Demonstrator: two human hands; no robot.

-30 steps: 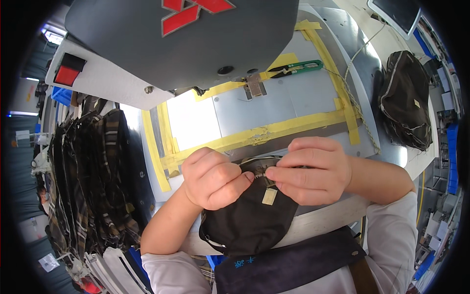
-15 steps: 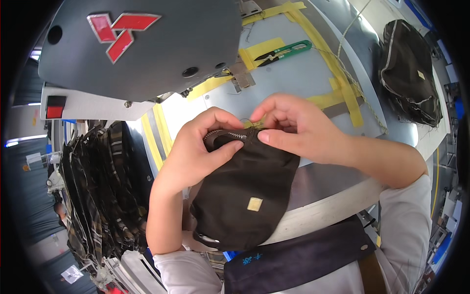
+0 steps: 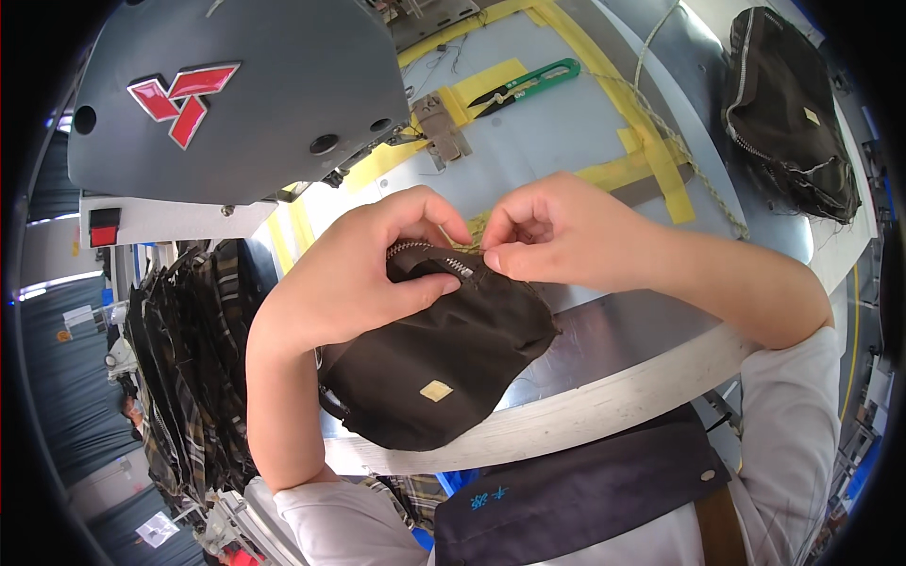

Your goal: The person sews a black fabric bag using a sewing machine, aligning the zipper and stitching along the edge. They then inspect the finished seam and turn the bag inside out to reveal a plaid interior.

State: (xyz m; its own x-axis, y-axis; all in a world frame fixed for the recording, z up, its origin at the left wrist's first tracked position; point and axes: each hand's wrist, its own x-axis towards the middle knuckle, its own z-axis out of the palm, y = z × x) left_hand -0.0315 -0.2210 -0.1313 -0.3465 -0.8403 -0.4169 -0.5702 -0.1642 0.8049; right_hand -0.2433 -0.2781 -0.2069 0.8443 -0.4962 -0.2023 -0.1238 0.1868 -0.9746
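A dark brown fabric pouch with a silver zipper and a small yellow patch hangs between my hands at the table's near edge. My left hand grips its upper edge beside the zipper, thumb on the near side and fingers curled behind. At the zipper's end, thumb and fingers of my right hand pinch the pouch's top corner. The fingertips' far side is partly hidden by the hands. Beyond them, green-handled thread snips lie on the metal work plate.
A grey sewing machine head fills the upper left. Its metal presser part stands over the taped plate. Another brown zippered pouch lies at the far right. Stacked dark and plaid fabric pieces hang at the left. A cord crosses the right side.
The pouch's lower part has swung left and up, and my left forearm has shifted left. My right fingers have drawn together in a pinch at the zipper end. The view has shifted somewhat.
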